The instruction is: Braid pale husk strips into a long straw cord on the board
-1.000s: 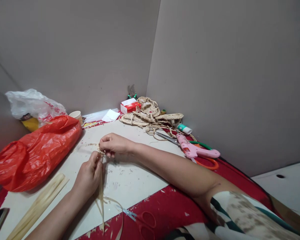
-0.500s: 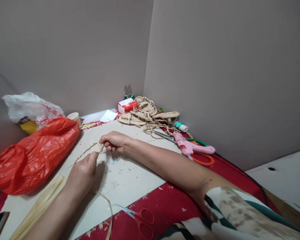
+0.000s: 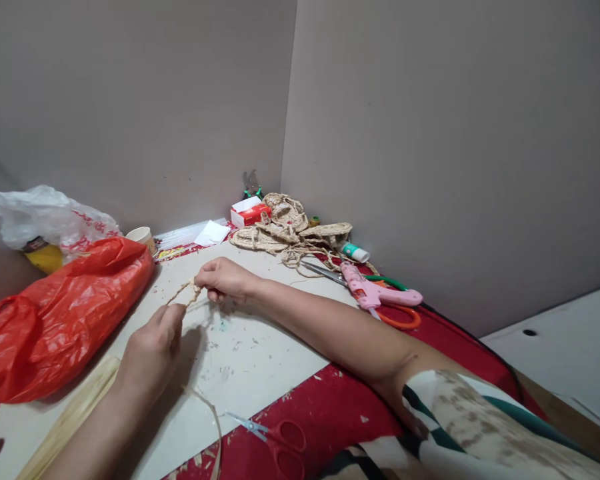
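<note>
Between my two hands runs a thin braided straw cord, with a small knotted part near my right fingers. My left hand is closed on the cord, its fingertips pinched below the knot. My right hand pinches the knotted part from the right, fingers curled. A loose flat strand hangs from below my left hand toward the front edge. Beside my left forearm lies a bundle of pale straw.
An orange plastic bag lies left. Woven straw pieces, a red box and green-handled pliers stand at the back. A pink glue gun lies right; small scissors lie in front.
My left hand has moved slightly down and left, away from the knotted part, along the cord. The whole view has shifted a little. My right hand keeps its pinch.
</note>
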A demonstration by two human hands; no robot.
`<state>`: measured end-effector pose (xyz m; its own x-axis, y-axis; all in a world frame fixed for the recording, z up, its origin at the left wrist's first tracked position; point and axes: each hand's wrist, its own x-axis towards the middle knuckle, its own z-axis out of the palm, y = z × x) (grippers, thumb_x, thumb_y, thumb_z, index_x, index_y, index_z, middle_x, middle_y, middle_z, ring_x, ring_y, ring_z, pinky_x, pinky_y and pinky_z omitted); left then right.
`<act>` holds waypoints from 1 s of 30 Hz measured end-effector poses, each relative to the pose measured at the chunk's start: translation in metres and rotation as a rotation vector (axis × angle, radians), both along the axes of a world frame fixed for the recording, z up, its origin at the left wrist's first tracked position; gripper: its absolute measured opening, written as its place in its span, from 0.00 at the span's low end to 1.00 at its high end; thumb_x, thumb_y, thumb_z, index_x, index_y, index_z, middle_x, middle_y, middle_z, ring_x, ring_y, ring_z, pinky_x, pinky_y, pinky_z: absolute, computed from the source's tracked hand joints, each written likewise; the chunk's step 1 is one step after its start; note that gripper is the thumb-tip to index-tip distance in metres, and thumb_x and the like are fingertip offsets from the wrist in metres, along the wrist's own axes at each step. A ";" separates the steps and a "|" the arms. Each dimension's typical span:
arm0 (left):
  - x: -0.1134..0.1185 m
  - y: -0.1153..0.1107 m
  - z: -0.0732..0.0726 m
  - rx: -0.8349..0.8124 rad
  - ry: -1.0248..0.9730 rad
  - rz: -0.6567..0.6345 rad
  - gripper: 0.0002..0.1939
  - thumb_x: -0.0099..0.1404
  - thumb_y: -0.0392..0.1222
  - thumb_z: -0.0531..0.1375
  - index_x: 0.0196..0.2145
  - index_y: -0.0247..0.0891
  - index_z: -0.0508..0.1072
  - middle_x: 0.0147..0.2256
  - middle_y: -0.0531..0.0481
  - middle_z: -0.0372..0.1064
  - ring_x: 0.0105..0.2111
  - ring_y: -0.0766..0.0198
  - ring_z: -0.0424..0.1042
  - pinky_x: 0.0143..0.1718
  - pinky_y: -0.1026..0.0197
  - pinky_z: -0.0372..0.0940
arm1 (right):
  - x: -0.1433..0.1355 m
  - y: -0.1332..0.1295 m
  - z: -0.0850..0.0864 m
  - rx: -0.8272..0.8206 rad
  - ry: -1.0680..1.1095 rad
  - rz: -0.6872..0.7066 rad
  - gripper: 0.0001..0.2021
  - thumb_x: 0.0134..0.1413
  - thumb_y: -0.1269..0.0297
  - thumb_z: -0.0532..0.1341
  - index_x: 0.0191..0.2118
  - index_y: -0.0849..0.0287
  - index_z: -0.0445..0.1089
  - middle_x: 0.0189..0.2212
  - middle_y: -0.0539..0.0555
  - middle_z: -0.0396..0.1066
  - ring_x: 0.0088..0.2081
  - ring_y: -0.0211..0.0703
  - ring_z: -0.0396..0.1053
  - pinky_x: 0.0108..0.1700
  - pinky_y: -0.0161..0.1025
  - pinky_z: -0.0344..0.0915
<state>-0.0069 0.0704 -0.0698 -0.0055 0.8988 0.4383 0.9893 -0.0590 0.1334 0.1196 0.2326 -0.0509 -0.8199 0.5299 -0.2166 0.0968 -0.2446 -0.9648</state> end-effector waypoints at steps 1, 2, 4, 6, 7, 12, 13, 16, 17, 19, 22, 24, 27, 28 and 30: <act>0.001 -0.001 0.002 0.024 0.018 0.012 0.10 0.63 0.31 0.50 0.38 0.42 0.68 0.34 0.50 0.67 0.20 0.67 0.63 0.22 0.66 0.56 | 0.003 0.001 0.002 0.049 -0.012 0.104 0.06 0.46 0.73 0.58 0.22 0.62 0.63 0.10 0.42 0.56 0.12 0.27 0.54 0.13 0.25 0.45; 0.002 -0.001 0.004 0.038 0.029 0.019 0.11 0.64 0.31 0.50 0.39 0.42 0.68 0.41 0.46 0.68 0.22 0.67 0.66 0.23 0.66 0.57 | 0.007 0.002 0.005 0.097 -0.027 0.229 0.05 0.47 0.73 0.58 0.23 0.63 0.63 0.10 0.42 0.57 0.13 0.27 0.56 0.14 0.25 0.47; 0.004 -0.002 0.008 0.009 0.012 -0.030 0.13 0.65 0.31 0.50 0.42 0.43 0.69 0.52 0.42 0.64 0.27 0.67 0.71 0.24 0.66 0.60 | 0.014 0.005 0.008 0.174 -0.054 0.452 0.05 0.49 0.72 0.58 0.24 0.63 0.64 0.13 0.43 0.60 0.14 0.27 0.61 0.16 0.24 0.51; 0.006 -0.001 0.011 -0.069 -0.053 -0.149 0.16 0.66 0.31 0.48 0.45 0.44 0.68 0.57 0.41 0.62 0.34 0.65 0.74 0.30 0.66 0.64 | 0.018 0.008 0.009 0.232 -0.069 0.568 0.04 0.49 0.71 0.58 0.26 0.63 0.64 0.16 0.44 0.63 0.16 0.27 0.64 0.17 0.24 0.53; 0.007 0.001 0.011 -0.090 -0.090 -0.206 0.17 0.66 0.31 0.47 0.47 0.44 0.68 0.57 0.40 0.62 0.39 0.63 0.74 0.34 0.65 0.65 | 0.019 0.010 0.009 0.258 -0.072 0.604 0.04 0.50 0.70 0.59 0.27 0.63 0.65 0.17 0.44 0.64 0.17 0.28 0.65 0.18 0.24 0.54; 0.011 0.007 0.009 0.033 -0.228 -0.210 0.09 0.68 0.36 0.48 0.40 0.41 0.68 0.41 0.43 0.74 0.39 0.62 0.73 0.40 0.61 0.66 | 0.017 0.016 0.006 0.189 0.013 0.591 0.06 0.53 0.66 0.60 0.29 0.63 0.65 0.16 0.43 0.62 0.16 0.28 0.62 0.18 0.25 0.53; 0.011 0.007 0.009 0.051 -0.237 -0.183 0.08 0.67 0.37 0.49 0.38 0.41 0.67 0.38 0.44 0.74 0.35 0.62 0.73 0.38 0.62 0.67 | 0.017 0.016 0.007 0.156 0.032 0.554 0.06 0.54 0.66 0.59 0.29 0.63 0.64 0.15 0.43 0.61 0.16 0.27 0.61 0.17 0.25 0.53; 0.013 0.007 0.010 0.108 -0.215 -0.152 0.06 0.67 0.38 0.50 0.37 0.41 0.66 0.38 0.43 0.74 0.37 0.61 0.74 0.38 0.61 0.67 | 0.016 0.014 0.010 0.109 0.045 0.479 0.07 0.58 0.68 0.56 0.29 0.61 0.62 0.14 0.42 0.58 0.14 0.27 0.56 0.16 0.25 0.51; 0.014 0.006 0.010 0.127 -0.198 -0.164 0.05 0.67 0.37 0.50 0.36 0.41 0.66 0.40 0.43 0.73 0.40 0.60 0.74 0.40 0.61 0.67 | 0.017 0.014 0.011 0.102 0.038 0.489 0.07 0.59 0.69 0.55 0.29 0.61 0.62 0.13 0.42 0.57 0.14 0.27 0.55 0.16 0.25 0.51; 0.015 0.005 0.010 0.140 -0.160 -0.201 0.06 0.67 0.33 0.51 0.35 0.41 0.65 0.44 0.41 0.71 0.48 0.58 0.71 0.44 0.59 0.66 | 0.018 0.014 0.011 0.084 0.026 0.562 0.08 0.59 0.70 0.53 0.29 0.61 0.62 0.14 0.42 0.57 0.14 0.27 0.55 0.16 0.25 0.50; 0.017 0.003 0.009 0.126 -0.107 -0.233 0.08 0.66 0.30 0.50 0.36 0.41 0.64 0.47 0.39 0.67 0.53 0.57 0.67 0.45 0.60 0.65 | 0.019 0.016 0.009 0.058 0.031 0.660 0.06 0.57 0.69 0.55 0.29 0.62 0.62 0.16 0.43 0.58 0.16 0.28 0.60 0.16 0.26 0.51; 0.018 0.002 0.009 0.122 -0.081 -0.236 0.09 0.66 0.28 0.49 0.37 0.41 0.64 0.47 0.40 0.66 0.57 0.56 0.63 0.43 0.62 0.65 | 0.019 0.017 0.006 0.062 0.011 0.701 0.05 0.56 0.68 0.56 0.30 0.62 0.63 0.17 0.44 0.60 0.17 0.29 0.64 0.16 0.26 0.53; 0.018 0.003 0.011 0.092 -0.091 -0.251 0.09 0.67 0.29 0.49 0.39 0.41 0.65 0.47 0.41 0.66 0.53 0.58 0.66 0.42 0.63 0.65 | 0.018 0.016 0.003 0.077 -0.003 0.726 0.06 0.56 0.67 0.56 0.30 0.63 0.63 0.18 0.44 0.61 0.18 0.30 0.65 0.16 0.26 0.55; 0.017 0.003 0.011 0.087 -0.108 -0.253 0.09 0.67 0.30 0.49 0.39 0.41 0.65 0.46 0.42 0.66 0.49 0.60 0.69 0.41 0.64 0.65 | 0.017 0.016 0.002 0.078 0.009 0.718 0.06 0.57 0.67 0.56 0.30 0.63 0.63 0.18 0.45 0.61 0.18 0.30 0.65 0.17 0.26 0.55; 0.016 0.004 0.012 0.095 -0.160 -0.239 0.07 0.68 0.32 0.50 0.37 0.41 0.65 0.41 0.45 0.67 0.40 0.63 0.71 0.39 0.64 0.64 | 0.015 0.014 0.001 0.067 0.047 0.653 0.06 0.57 0.68 0.55 0.29 0.63 0.63 0.18 0.44 0.60 0.18 0.29 0.64 0.17 0.26 0.54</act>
<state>0.0095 0.0741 -0.0583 0.1254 0.8382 0.5307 0.9129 -0.3070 0.2691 0.1348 0.2464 -0.0496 -0.9853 -0.0690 -0.1562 0.1620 -0.0888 -0.9828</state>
